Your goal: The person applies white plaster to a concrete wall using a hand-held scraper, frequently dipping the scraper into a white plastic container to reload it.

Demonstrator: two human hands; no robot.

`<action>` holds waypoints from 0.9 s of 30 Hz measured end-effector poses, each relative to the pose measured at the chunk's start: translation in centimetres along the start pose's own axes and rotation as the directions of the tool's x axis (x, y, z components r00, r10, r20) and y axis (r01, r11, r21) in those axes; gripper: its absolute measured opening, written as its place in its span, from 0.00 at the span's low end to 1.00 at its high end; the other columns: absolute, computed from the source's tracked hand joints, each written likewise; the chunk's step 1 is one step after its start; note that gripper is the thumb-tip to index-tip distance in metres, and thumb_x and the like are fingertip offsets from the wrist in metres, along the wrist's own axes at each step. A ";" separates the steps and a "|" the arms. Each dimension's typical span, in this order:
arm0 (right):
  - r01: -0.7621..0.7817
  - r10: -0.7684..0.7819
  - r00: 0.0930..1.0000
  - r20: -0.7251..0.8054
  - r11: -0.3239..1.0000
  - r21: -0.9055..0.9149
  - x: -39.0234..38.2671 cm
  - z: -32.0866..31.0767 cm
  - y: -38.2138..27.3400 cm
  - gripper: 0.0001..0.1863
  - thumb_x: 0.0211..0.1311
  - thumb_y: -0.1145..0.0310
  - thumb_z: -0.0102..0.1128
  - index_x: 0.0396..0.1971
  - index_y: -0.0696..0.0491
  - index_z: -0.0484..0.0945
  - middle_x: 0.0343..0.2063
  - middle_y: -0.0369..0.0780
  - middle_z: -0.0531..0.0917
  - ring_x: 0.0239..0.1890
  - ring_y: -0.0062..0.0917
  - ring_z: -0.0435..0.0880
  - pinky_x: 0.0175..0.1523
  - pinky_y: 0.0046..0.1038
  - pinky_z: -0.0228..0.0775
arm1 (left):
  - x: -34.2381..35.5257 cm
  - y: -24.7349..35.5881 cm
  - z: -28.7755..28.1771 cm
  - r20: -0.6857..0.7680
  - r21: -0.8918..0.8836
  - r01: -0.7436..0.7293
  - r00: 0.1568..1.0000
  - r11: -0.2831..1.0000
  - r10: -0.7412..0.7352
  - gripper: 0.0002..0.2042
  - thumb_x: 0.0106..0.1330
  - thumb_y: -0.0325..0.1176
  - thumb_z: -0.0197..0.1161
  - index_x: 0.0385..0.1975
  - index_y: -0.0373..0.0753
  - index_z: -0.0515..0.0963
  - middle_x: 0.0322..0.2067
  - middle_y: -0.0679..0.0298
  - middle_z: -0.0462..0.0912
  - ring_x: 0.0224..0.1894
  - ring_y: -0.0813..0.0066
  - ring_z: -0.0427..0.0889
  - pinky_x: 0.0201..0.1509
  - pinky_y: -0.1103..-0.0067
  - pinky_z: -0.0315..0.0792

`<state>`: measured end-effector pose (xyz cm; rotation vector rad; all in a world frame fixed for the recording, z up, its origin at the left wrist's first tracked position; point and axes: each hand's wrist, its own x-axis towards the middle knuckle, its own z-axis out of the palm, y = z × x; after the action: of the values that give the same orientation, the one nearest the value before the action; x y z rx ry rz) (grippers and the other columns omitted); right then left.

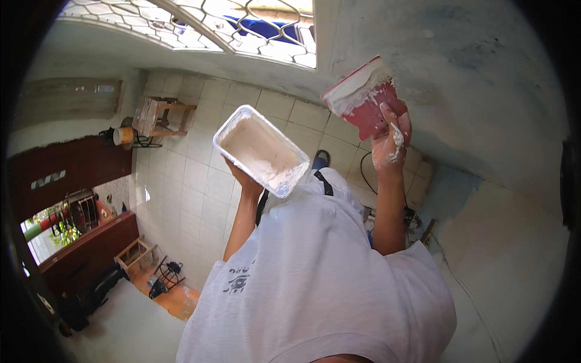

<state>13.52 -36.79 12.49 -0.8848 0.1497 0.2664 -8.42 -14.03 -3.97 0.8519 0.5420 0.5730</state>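
Note:
My left hand [242, 178] holds a white rectangular plastic tub [227, 138] from beneath, its fingers mostly hidden under it. Pale, creamy filler [260, 151] coats the inside walls and lies thicker at the end nearer me. In my right hand [393, 136] is a wide red plastic putty spreader [384, 100], raised beside the wall with its broad edge pointing up and left. White filler covers the spreader's blade edge, and smears of it stick to my fingers and wrist. The spreader is apart from the tub; whether its edge touches the wall I cannot tell.
A patchy, plastered wall [478, 78] rises at the right, below a grilled window [260, 30]. On the tiled floor [187, 127] stand a wooden stool [163, 116] and another wooden frame [134, 254]. A dark cable [364, 169] curls near my right forearm. An open doorway is at the left.

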 end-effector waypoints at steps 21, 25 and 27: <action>0.537 0.053 0.819 0.572 0.283 -0.795 -5.8 4.4 1.5 0.13 0.59 0.77 0.56 0.45 0.62 0.77 0.39 0.51 0.82 0.40 0.42 0.82 0.43 0.34 0.76 | 1.5 2.0 11.8 0.052 -0.081 -0.003 0.999 0.997 0.007 0.40 0.64 0.71 0.27 0.63 0.44 0.59 0.59 0.61 0.65 0.61 0.67 0.65 0.63 0.70 0.63; 0.625 -0.046 0.763 0.645 0.312 -0.716 -5.5 4.2 2.8 0.16 0.56 0.80 0.55 0.46 0.62 0.76 0.38 0.52 0.82 0.40 0.44 0.82 0.44 0.35 0.75 | 1.6 2.1 12.0 0.068 -0.153 0.066 0.996 0.986 -0.057 0.40 0.64 0.70 0.28 0.63 0.43 0.59 0.59 0.61 0.66 0.61 0.67 0.65 0.63 0.70 0.64; 0.628 -0.046 0.761 0.647 0.301 -0.718 -5.4 3.8 3.7 0.17 0.55 0.80 0.55 0.46 0.62 0.76 0.37 0.52 0.82 0.40 0.44 0.82 0.45 0.35 0.75 | 1.3 1.8 12.3 0.086 -0.163 0.073 0.995 0.984 -0.059 0.40 0.64 0.70 0.28 0.63 0.43 0.59 0.59 0.61 0.66 0.61 0.67 0.66 0.63 0.70 0.64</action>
<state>7.40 -32.54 13.42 -1.9301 -0.8402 0.1289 -0.01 -18.82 3.95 0.6937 0.4405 0.5133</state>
